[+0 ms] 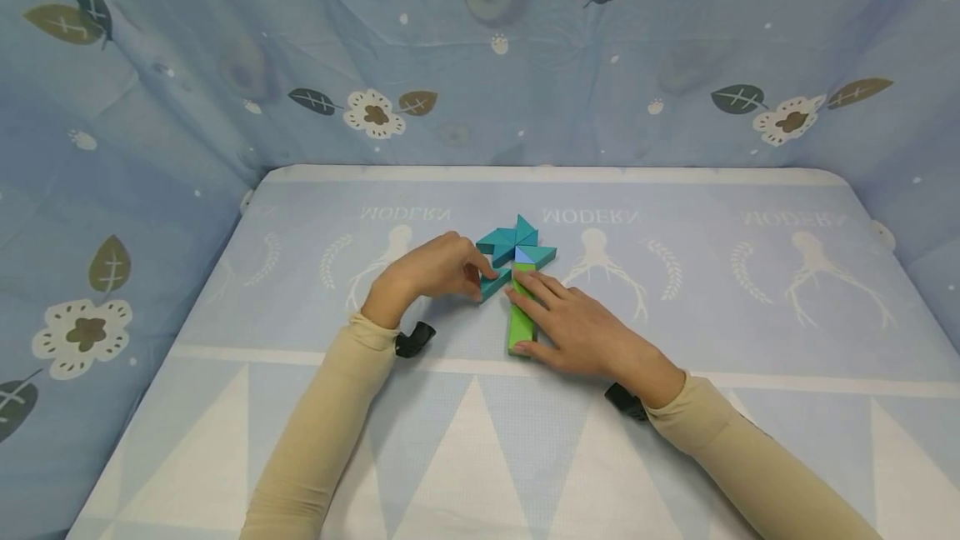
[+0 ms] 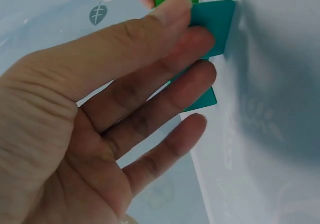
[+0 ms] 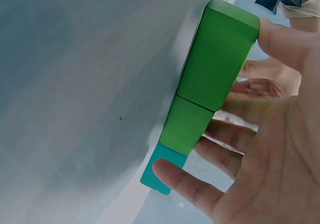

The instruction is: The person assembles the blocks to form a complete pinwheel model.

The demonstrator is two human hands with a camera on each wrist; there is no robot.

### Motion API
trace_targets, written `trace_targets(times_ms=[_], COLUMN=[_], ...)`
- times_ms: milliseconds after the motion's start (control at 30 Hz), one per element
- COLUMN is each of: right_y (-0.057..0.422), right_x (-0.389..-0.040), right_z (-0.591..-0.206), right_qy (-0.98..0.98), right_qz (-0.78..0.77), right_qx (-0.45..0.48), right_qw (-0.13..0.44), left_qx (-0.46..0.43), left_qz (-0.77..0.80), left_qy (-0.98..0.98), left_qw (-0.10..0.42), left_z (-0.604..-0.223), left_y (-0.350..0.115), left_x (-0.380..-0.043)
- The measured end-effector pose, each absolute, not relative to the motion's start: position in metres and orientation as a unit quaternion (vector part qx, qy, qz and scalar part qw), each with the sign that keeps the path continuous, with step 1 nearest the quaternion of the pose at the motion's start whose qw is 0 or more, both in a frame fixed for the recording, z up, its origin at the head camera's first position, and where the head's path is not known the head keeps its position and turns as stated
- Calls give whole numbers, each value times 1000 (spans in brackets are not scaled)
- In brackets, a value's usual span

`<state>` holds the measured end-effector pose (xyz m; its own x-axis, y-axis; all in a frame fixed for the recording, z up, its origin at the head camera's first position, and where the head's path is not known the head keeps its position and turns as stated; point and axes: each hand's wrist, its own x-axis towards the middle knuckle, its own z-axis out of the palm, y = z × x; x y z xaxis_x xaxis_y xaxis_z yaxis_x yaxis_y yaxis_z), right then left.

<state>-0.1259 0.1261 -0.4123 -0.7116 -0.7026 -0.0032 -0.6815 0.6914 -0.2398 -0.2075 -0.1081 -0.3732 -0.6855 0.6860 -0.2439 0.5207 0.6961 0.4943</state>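
Observation:
My left hand [image 1: 442,265] pinches a teal triangular block [image 1: 495,283] between thumb and fingertips, low over the table. In the left wrist view this teal block [image 2: 215,27] shows past the thumb, partly covered by the fingertips. My right hand [image 1: 581,323] rests on a column of green blocks [image 1: 521,327], its fingers fairly straight across the top and the thumb at the near end. The right wrist view shows two green blocks [image 3: 217,54] end to end. Beyond the column's far end lies a pinwheel of teal triangular blocks [image 1: 517,240], one face of it lighter blue.
A patterned cloth [image 1: 712,273] covers the table. Blue printed curtains [image 1: 480,48] hang behind it and at both sides. Black wrist straps [image 1: 415,340] show under both wrists.

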Motion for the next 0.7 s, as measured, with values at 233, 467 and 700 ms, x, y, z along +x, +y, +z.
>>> trace_targets(times_ms=[233,467,700], right_y=[126,127,127], right_x=[-126,-126,-126], right_z=[-413,-413,-413], right_qy=[919,919,918], right_qz=[-116,-112,-112], right_qx=[-375,-377,-378], right_qw=[36,35,36], left_qx=[340,339,360], left_qz=[194,180,173], left_qy=[901,906,907], left_qw=[185,176,137], left_z=[-377,-379,-382], left_y=[-101,-97,-93], left_x=[-207,-205,-203])
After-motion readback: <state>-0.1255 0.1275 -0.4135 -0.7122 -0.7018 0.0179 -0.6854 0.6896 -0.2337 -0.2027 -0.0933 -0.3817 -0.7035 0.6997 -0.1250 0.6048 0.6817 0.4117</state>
